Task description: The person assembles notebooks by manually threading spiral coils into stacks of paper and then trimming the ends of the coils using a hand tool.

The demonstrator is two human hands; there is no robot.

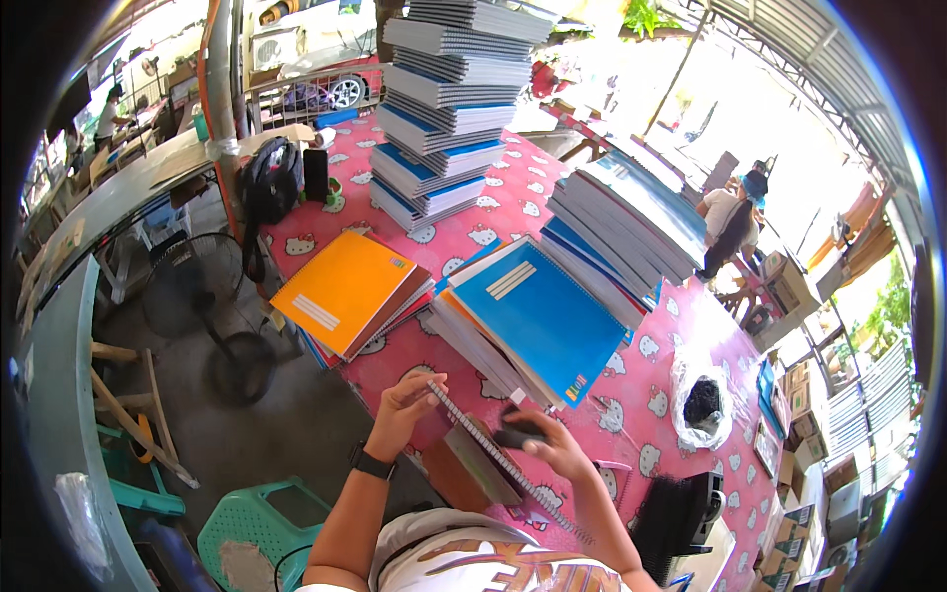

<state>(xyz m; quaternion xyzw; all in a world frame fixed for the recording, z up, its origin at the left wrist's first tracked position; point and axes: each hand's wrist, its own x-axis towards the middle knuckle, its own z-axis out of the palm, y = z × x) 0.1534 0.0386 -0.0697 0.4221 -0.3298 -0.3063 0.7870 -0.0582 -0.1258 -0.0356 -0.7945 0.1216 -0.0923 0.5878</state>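
My left hand [408,399], with a dark watch on its wrist, pinches the upper end of a spiral-bound notebook [472,430]. The notebook is tilted nearly edge-on, its coil running down toward my body. Close to that coil, my right hand [558,449] is closed around a small black tool [520,428], blurred, so its exact kind does not show. Just beyond my hands lies a pile topped by a blue spiral notebook [538,316]. To its left is a shorter pile with an orange spiral notebook [345,286] on top.
A tall stack of notebooks [444,128] rises at the table's far side, with another leaning stack [631,217] to its right. On the pink patterned tablecloth [646,345] sit a plastic bag [702,407] and black bristles [663,523]. A green stool [247,533] stands at lower left.
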